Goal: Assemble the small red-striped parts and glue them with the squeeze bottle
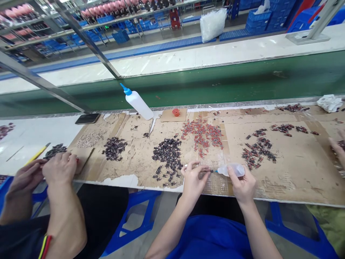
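My left hand (194, 178) pinches a small dark part (211, 171) between thumb and fingertips, just above the cardboard. Wrapped in my right hand (243, 182) is a translucent squeeze bottle (231, 169), tipped on its side with its blue nozzle pointing left. The nozzle's tip meets the dark part or lies very close to it; I cannot tell which. Left of my left hand lies a heap of small black parts (167, 153). Beyond my hands spreads a pile of red-and-black pieces (202, 135). More dark pieces with red ends (258, 149) lie to the right.
A white bottle with a blue cap (138, 104) stands at the back, near a small red cup (176, 112). A phone (87, 118) lies farther left. At the left a co-worker's hands (58, 167) work near a yellow knife (37, 154). Another person's hand (338, 149) shows at the right edge.
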A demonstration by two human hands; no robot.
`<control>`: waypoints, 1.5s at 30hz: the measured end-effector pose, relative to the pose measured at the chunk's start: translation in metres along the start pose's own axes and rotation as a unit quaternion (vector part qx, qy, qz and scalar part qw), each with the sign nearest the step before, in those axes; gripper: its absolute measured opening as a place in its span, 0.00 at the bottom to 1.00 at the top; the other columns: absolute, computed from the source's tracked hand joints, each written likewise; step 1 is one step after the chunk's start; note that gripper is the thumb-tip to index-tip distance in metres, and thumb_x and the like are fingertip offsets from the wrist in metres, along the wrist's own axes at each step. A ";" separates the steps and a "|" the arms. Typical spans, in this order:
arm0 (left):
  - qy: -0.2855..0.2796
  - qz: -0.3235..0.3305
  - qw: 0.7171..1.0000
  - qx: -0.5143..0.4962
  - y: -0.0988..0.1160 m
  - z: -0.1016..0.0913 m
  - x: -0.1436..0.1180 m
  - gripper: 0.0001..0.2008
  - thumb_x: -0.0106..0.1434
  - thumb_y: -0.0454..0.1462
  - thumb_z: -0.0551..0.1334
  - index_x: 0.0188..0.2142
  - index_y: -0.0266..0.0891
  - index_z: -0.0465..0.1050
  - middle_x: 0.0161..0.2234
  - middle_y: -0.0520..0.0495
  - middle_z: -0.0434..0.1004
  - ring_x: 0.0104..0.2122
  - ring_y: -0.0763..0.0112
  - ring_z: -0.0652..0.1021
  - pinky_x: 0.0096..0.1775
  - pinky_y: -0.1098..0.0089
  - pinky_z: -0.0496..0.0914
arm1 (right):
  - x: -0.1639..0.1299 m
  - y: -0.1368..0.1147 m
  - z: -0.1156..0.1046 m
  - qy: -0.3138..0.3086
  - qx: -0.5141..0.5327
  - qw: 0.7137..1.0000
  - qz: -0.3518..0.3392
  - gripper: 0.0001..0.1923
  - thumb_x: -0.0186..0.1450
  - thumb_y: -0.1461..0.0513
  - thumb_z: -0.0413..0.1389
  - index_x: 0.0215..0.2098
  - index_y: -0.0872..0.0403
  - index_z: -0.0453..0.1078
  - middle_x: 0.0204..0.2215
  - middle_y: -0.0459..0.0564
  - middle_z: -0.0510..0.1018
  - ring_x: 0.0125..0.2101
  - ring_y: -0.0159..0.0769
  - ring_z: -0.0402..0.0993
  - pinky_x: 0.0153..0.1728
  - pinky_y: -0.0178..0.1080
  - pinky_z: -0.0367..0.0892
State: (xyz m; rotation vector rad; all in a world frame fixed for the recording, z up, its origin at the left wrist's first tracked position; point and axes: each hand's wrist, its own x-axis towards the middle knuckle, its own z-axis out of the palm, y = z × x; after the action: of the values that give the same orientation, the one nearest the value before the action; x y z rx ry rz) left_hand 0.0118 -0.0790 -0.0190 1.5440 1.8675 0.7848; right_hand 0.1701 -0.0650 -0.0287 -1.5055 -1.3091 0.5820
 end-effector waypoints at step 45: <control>-0.010 0.166 0.984 0.062 -0.021 -0.007 0.005 0.11 0.60 0.30 0.63 0.41 0.43 0.77 0.43 0.45 0.79 0.46 0.60 0.74 0.49 0.56 0.68 | -0.022 -0.006 0.014 -0.064 0.145 0.983 0.097 0.17 0.58 0.49 0.60 0.32 0.54 0.77 0.30 0.54 0.83 0.31 0.42 0.81 0.35 0.44 0.77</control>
State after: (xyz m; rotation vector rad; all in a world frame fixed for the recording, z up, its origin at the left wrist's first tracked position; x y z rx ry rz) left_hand -0.0079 -0.0783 -0.0302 1.9668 1.6936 0.8037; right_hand 0.1495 -0.0807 -0.0343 -1.3784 -1.1226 0.9659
